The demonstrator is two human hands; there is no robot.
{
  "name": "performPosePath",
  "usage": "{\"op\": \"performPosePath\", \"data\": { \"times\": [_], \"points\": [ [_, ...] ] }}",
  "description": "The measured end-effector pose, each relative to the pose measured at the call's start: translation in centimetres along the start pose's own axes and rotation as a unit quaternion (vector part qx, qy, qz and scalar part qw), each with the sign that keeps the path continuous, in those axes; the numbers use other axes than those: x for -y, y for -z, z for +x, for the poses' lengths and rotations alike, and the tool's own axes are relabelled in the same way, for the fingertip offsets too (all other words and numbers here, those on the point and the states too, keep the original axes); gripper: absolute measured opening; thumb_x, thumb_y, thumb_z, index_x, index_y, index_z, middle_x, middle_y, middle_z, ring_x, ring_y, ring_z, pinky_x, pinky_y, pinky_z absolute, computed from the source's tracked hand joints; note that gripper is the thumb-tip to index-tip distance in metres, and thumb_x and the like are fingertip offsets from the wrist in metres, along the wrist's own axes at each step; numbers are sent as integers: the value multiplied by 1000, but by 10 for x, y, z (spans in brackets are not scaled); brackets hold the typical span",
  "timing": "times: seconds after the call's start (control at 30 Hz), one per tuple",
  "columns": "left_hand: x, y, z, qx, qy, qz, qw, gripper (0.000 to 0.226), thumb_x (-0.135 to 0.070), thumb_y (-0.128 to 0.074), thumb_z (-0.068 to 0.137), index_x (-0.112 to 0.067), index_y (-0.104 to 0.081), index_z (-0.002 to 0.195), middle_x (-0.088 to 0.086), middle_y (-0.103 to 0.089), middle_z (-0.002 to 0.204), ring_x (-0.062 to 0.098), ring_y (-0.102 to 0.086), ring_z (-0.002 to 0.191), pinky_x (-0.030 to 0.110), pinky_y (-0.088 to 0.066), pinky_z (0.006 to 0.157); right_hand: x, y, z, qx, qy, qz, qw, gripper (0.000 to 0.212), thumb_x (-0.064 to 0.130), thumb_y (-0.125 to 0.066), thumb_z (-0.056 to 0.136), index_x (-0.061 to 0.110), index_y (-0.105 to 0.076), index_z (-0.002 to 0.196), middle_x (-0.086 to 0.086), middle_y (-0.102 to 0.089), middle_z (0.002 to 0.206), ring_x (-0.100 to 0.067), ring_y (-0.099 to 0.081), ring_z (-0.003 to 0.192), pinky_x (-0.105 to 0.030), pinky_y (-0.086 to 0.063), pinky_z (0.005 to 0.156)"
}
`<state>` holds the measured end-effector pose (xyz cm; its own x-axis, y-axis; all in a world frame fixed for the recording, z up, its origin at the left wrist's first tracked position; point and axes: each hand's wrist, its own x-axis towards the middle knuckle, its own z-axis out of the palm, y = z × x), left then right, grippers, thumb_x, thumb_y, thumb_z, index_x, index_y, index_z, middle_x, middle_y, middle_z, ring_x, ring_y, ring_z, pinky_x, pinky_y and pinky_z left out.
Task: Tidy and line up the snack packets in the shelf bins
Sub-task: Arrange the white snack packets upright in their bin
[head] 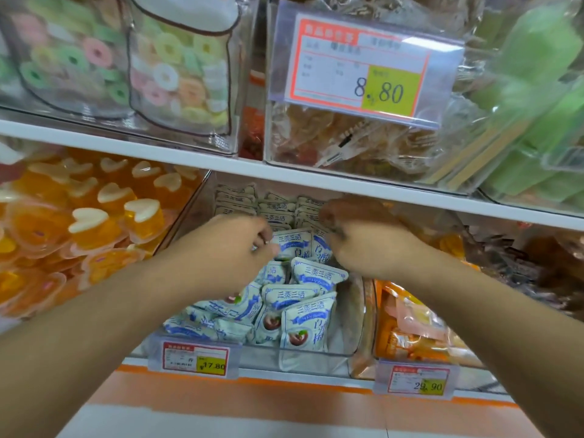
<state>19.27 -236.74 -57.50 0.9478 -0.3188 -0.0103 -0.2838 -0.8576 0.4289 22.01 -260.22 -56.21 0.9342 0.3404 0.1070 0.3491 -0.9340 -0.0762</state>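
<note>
Partly done: neat rows at back of clear bin (316, 355), blue-and-white packets (303, 324) near its front still jumbled. Left hand (234, 245) and right hand (357, 235), fingers curled, pinching packets mid-bin.

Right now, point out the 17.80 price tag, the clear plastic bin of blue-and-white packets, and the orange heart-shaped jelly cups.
17.80 price tag (195, 359): head view, label middle.
Clear plastic bin (316, 355): head view, front wall.
Orange heart-shaped jelly cups (142, 216): head view, one cup's lid.
</note>
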Motion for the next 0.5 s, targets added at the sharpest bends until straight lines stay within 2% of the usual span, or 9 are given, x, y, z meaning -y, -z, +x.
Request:
{"op": "performPosePath", "data": {
  "times": [0.1, 0.17, 0.23, 0.3, 0.4, 0.5],
  "points": [
    [4, -12, 32, -3, 5, 70, 998, 30, -48, -65, 94, -22, -66, 109, -3, -69, 103, 21, -67, 96, 37, -57, 84, 6, -8, 20, 42, -37, -72, 996, 20, 20, -67, 89, 19, -69, 109, -8, -66, 108, -30, -62, 97, -29, -49, 74],
    [5, -18, 47, 1, 11, 73, 997, 28, -46, -70, 90, -21, -63, 98, -2, -65, 99, 21, -65, 90, 32, -55, 78, 10, -9, 29, 70, -40, -87, 993, 17, 12, -66, 89, 17, -70, 105, -6, -66, 104, -27, -60, 90, -23, -44, 64],
    [5, -20, 57, -2, 22, 48, 999, 23, -40, -76, 87, -22, -65, 97, -4, -65, 97, 19, -64, 87, 31, -55, 76, 8, -10, 39, 83, -32, -78, 993, 14, 5, -62, 91, 16, -67, 98, -1, -62, 96, -24, -56, 86, -21, -36, 55],
    [4, -21, 58, -14, 26, 6, 1000, 17, -34, -83, 83, -26, -72, 94, -7, -69, 92, 14, -66, 83, 28, -56, 74, 3, -13, 45, 72, -28, -42, 996, 22, 3, -60, 92, 20, -67, 103, 2, -60, 100, -21, -54, 91, -25, -41, 64],
    [3, -25, 55, -54, 1, -23, 998, 16, -31, -88, 78, -27, -78, 90, -15, -69, 86, 4, -65, 78, 22, -53, 69, -4, -17, 50, 53, -5, -3, 999, 34, 6, -62, 94, 29, -70, 117, 8, -64, 122, -18, -59, 109, -31, -52, 88],
    [0, -30, 54, -79, -17, -55, 995, 10, -31, -88, 78, -27, -79, 81, -16, -71, 78, -1, -65, 73, 19, -52, 65, -4, -13, 47, 78, 45, -18, 996, 36, 2, -60, 92, 25, -76, 116, 11, -67, 119, -12, -58, 107, -27, -49, 85]
  ]
}}
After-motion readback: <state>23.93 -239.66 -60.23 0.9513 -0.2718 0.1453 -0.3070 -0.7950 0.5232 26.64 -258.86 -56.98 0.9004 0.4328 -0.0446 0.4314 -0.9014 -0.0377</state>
